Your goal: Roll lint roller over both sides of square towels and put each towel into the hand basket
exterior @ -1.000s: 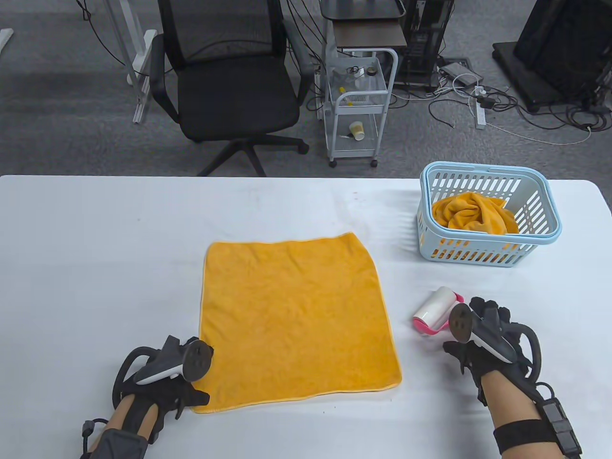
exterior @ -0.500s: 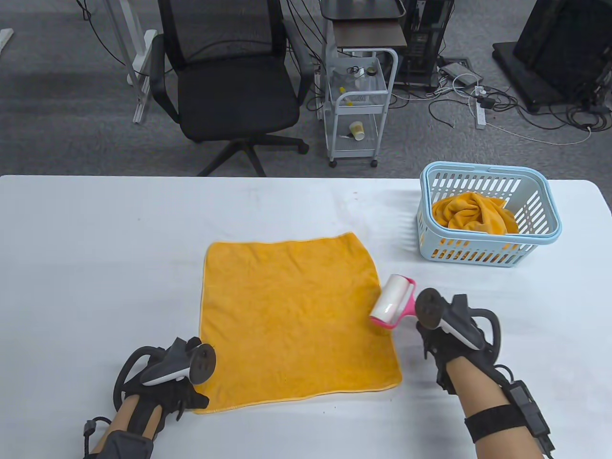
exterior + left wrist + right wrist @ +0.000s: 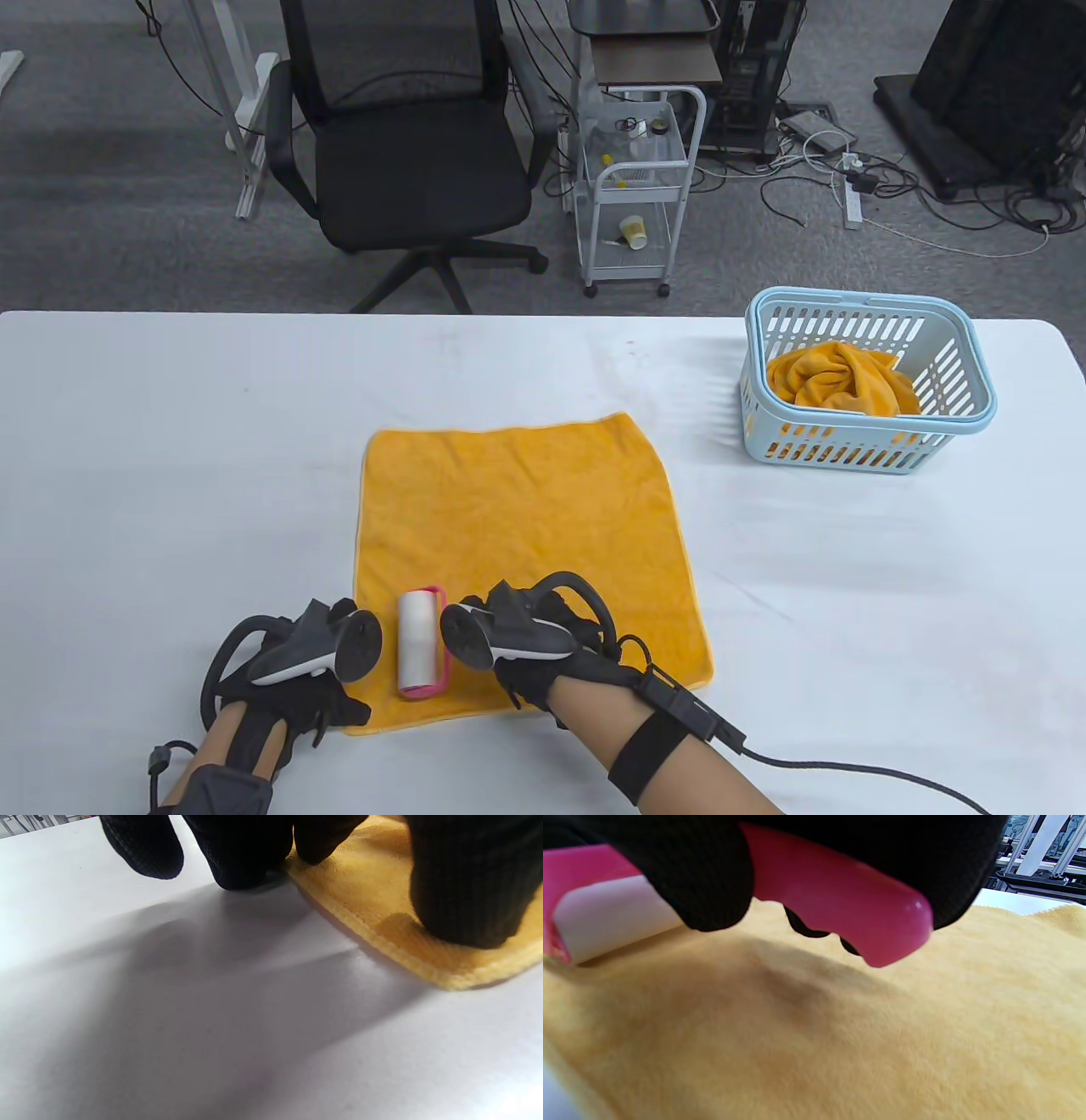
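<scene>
Now the right hand [image 3: 543,649] grips the pink handle of the lint roller [image 3: 422,643], whose white roll lies on the lower-left part of the orange towel [image 3: 517,543], just left of that hand. The left hand [image 3: 293,679] presses the towel's lower-left corner with fingertips [image 3: 471,899] (nothing gripped). Another towel [image 3: 840,378] sits in the blue basket [image 3: 865,446], at the frame's right.

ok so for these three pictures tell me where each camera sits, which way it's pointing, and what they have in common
Table view: sits high, looks down across the table at the flat towel, the basket, both hands and forearms.
Left wrist view: sits low at the left hand, looks along the tabletop at fingertips pressing the towel's corner.
Right wrist view: sits under the right hand, looks over the towel at fingers round the lint roller.
Shared: all three show the flat towel; table and right wrist views show the lint roller.
</scene>
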A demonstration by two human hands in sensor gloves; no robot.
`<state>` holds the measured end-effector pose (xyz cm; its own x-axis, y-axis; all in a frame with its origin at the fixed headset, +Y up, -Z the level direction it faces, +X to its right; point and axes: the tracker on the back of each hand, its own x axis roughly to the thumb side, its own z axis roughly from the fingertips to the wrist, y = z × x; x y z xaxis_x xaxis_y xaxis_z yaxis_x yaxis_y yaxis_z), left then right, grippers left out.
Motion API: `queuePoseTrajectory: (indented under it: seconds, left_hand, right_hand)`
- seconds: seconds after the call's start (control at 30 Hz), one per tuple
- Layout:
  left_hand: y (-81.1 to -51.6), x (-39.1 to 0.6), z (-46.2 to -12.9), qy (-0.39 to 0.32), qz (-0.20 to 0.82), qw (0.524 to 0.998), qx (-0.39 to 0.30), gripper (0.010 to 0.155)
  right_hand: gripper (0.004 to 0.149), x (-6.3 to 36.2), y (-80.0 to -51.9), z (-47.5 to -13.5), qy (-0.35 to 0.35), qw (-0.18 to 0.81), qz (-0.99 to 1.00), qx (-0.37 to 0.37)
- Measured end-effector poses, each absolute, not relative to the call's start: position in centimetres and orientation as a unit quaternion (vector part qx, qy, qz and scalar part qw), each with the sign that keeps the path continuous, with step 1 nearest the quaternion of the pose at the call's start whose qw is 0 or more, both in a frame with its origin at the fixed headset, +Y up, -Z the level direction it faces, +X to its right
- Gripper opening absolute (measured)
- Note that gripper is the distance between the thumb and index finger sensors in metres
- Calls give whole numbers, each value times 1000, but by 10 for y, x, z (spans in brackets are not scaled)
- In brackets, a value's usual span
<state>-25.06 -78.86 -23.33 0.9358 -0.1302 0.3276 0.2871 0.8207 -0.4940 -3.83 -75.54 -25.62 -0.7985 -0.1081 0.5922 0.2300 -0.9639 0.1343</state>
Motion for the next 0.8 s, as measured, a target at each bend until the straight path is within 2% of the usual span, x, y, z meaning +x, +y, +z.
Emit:
queuePoseTrajectory:
  seconds: [0.2, 0.37, 0.47, 0.6, 0.8]
  left_hand:
    - [-789, -251, -233, -141, -111, 944, -278, 98]
    - [-789, -250, -233, -141, -113, 943, -278, 98]
    - [-789, -251, -233, -141, -112, 943, -278, 98]
    - [-789, -250, -234, -143, -112, 943, -278, 98]
    - [-789, -250, -233, -143, -111, 943, -278, 98]
  right_hand:
    - [59, 26, -741, -271, -158, 160, -944, -240]
    - [59, 113, -725, -285, -217, 293, -922, -128]
    - [58, 137, -722, -288, -244, 334, -906, -88]
    - [57, 124, -710, -293, -214, 292, -927, -102]
    - [61, 28, -717, -298, -137, 100, -966, -194]
